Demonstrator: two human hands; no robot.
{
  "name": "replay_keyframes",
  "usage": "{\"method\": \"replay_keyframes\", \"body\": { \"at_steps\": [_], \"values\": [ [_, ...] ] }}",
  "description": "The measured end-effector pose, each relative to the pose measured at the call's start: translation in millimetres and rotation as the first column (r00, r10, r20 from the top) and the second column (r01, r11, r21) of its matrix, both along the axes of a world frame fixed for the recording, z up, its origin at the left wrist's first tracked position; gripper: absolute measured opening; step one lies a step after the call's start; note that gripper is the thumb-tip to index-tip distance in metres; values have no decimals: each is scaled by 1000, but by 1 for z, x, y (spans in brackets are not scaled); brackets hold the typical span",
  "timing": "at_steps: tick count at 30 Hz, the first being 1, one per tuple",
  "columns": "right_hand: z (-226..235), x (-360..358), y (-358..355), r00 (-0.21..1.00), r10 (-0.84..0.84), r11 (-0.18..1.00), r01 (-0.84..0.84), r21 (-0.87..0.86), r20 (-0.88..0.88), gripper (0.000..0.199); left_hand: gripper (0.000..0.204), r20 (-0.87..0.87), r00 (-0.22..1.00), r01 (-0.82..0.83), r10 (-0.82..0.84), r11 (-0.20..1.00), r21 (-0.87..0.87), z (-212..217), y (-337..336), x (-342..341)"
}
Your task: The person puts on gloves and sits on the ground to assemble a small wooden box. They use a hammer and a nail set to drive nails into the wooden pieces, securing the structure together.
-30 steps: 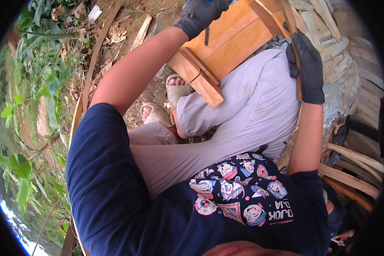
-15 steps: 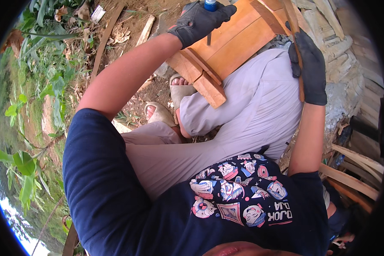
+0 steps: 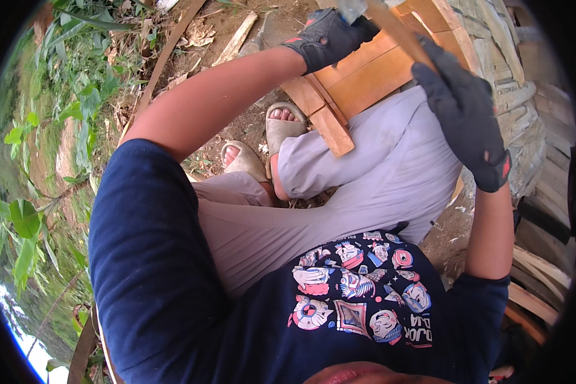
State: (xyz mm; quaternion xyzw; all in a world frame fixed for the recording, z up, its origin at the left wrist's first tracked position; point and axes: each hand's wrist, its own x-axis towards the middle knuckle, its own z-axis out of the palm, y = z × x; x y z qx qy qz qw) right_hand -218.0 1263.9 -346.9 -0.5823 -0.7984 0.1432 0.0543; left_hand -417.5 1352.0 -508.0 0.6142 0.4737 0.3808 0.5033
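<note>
My left hand [image 3: 336, 40], in a dark work glove, is closed around a chisel whose blue-topped handle is mostly covered now. In my gloved right hand [image 3: 464, 112] is a hammer, its wooden handle [image 3: 400, 29] slanting up to the left. The hammer's blurred grey head [image 3: 351, 9] is right over the left fist; whether it touches the chisel I cannot tell. Below the hands lies an orange-brown wooden panel [image 3: 374, 72], with a notched wooden bar [image 3: 329, 125] along its near left edge, against my trouser leg. The chisel's blade is hidden.
My sandalled feet [image 3: 281, 128] stand on bare soil just left of the panel. A loose wood strip [image 3: 237, 38] lies on the ground, with green plants [image 3: 86, 83] at the left. Pale sacks [image 3: 512, 109] and stacked timber [image 3: 534, 294] are along the right.
The hammer has swung up and left from beside my right leg to above my left fist. My left hand has shifted slightly right and down in view, still around the chisel.
</note>
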Motion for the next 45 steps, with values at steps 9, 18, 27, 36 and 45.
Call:
{"method": "replay_keyframes", "body": {
  "at_steps": [9,18,27,36,45],
  "values": [
    [28,-29,5,998,-54,996,56,-67,26,52,51,-155,987,-67,47,989,-131,-20,-13,-8],
    [7,-11,-11,996,64,988,-72,138,63,45,48,-247,967,51,-63,997,-54,-20,-14,-5],
    [28,-46,-34,997,-63,998,62,-6,-42,39,38,-211,976,-53,51,999,-5,-36,-22,-17],
    [15,3,-58,973,-215,976,210,-59,-89,45,38,-373,917,128,-141,990,-59,-2,-15,-31],
    [-2,58,-108,732,-646,747,546,-380,-217,49,40,-336,879,285,-338,938,-199,14,-14,-76]
  ]
}}
